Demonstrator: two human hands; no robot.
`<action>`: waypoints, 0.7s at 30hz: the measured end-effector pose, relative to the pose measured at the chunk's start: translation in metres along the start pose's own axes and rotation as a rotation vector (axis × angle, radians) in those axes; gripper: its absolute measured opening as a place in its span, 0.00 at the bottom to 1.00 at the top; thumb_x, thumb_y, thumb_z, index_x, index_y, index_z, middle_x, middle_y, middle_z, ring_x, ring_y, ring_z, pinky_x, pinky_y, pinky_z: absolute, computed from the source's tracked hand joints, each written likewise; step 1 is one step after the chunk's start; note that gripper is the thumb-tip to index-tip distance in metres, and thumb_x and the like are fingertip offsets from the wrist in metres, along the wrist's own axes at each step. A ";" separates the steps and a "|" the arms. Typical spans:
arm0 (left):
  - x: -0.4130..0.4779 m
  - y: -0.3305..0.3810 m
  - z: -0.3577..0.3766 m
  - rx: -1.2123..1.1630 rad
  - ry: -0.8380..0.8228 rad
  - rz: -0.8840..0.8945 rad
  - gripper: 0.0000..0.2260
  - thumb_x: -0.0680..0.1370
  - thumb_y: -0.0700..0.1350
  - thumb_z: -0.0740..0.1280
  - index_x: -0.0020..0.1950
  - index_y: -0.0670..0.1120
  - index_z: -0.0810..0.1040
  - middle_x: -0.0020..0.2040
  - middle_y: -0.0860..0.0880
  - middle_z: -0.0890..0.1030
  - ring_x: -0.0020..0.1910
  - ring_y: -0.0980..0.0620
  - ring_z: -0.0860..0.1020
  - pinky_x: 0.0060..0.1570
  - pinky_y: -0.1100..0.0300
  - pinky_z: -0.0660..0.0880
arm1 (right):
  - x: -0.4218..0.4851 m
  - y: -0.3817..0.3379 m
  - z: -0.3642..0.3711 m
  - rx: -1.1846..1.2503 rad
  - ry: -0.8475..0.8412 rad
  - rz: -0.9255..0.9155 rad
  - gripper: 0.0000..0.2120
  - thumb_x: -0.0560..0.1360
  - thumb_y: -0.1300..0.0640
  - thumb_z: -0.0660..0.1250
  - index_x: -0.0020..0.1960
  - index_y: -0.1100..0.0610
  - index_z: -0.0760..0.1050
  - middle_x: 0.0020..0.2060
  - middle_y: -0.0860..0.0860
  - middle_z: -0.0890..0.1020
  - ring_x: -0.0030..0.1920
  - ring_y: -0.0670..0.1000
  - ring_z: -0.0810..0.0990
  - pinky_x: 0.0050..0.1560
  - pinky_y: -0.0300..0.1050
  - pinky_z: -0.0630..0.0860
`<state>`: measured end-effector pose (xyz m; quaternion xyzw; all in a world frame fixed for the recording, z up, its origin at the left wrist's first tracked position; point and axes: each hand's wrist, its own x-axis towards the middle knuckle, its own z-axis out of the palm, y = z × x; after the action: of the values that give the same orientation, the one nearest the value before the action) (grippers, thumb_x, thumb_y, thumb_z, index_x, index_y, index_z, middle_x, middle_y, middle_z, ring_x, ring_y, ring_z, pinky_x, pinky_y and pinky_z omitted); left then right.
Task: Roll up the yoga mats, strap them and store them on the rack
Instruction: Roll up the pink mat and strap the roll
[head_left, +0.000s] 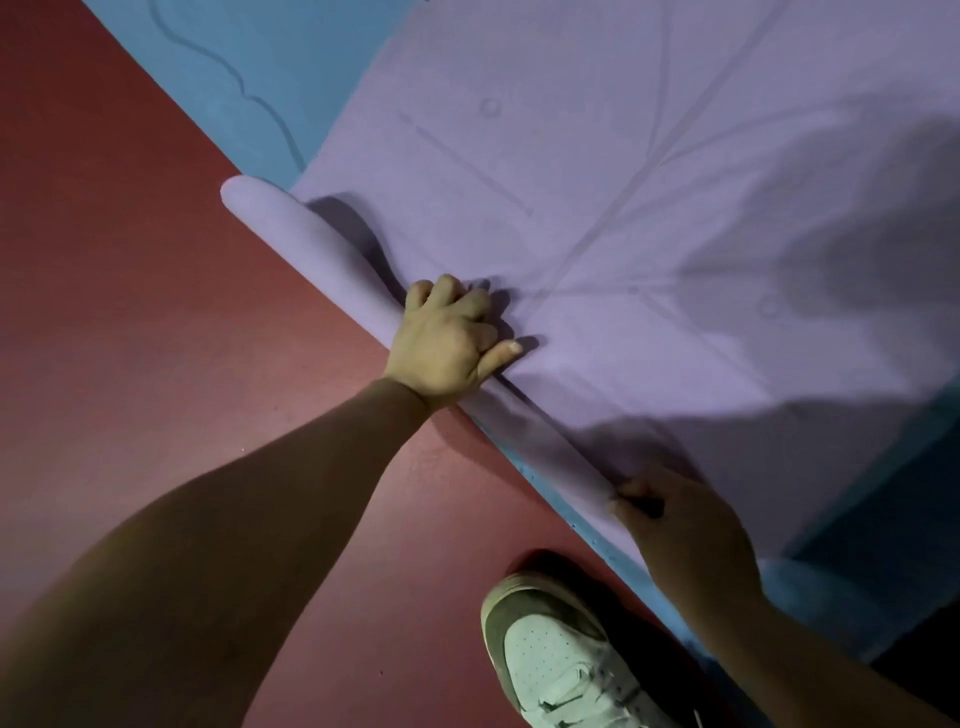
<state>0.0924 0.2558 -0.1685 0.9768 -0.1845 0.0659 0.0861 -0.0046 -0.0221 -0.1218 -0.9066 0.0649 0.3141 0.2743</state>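
Observation:
A purple yoga mat (597, 171) lies spread over a blue mat (249, 67) on the floor. Its near end is curled into a thin roll (306, 249) that runs diagonally from upper left to lower right. My left hand (447, 343) presses down on the middle of the roll, fingers curled over its top. My right hand (680, 530) grips the roll's lower right end, in shadow. No strap or rack is in view.
A red floor (130, 312) fills the left side. My white sneaker (556, 644) stands on it just in front of the mats' edge. The blue mat's edge (810, 592) shows beneath the purple one at lower right. A dark shadow falls across the right.

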 end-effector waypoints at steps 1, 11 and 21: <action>0.003 0.001 0.001 -0.001 -0.007 0.009 0.26 0.81 0.63 0.56 0.36 0.48 0.83 0.42 0.52 0.81 0.46 0.48 0.68 0.46 0.54 0.58 | -0.001 -0.004 0.000 -0.154 0.099 -0.097 0.03 0.69 0.52 0.72 0.37 0.46 0.79 0.38 0.47 0.80 0.43 0.52 0.76 0.38 0.46 0.73; 0.010 0.001 0.001 0.028 0.009 0.137 0.26 0.79 0.63 0.61 0.28 0.47 0.75 0.31 0.50 0.76 0.36 0.45 0.76 0.39 0.53 0.68 | -0.007 -0.015 0.005 -0.581 0.054 -0.438 0.28 0.46 0.51 0.87 0.36 0.56 0.72 0.32 0.54 0.75 0.28 0.56 0.76 0.21 0.47 0.72; -0.046 -0.074 -0.041 0.310 -0.018 0.009 0.25 0.81 0.61 0.58 0.64 0.43 0.79 0.61 0.40 0.79 0.67 0.37 0.72 0.73 0.35 0.57 | 0.002 -0.008 0.011 -0.506 0.092 -0.428 0.26 0.46 0.56 0.86 0.35 0.54 0.72 0.30 0.53 0.76 0.27 0.57 0.77 0.21 0.46 0.72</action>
<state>0.0736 0.3474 -0.1460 0.9781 -0.1774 0.0853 -0.0675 -0.0063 -0.0092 -0.1266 -0.9522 -0.1950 0.2142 0.0968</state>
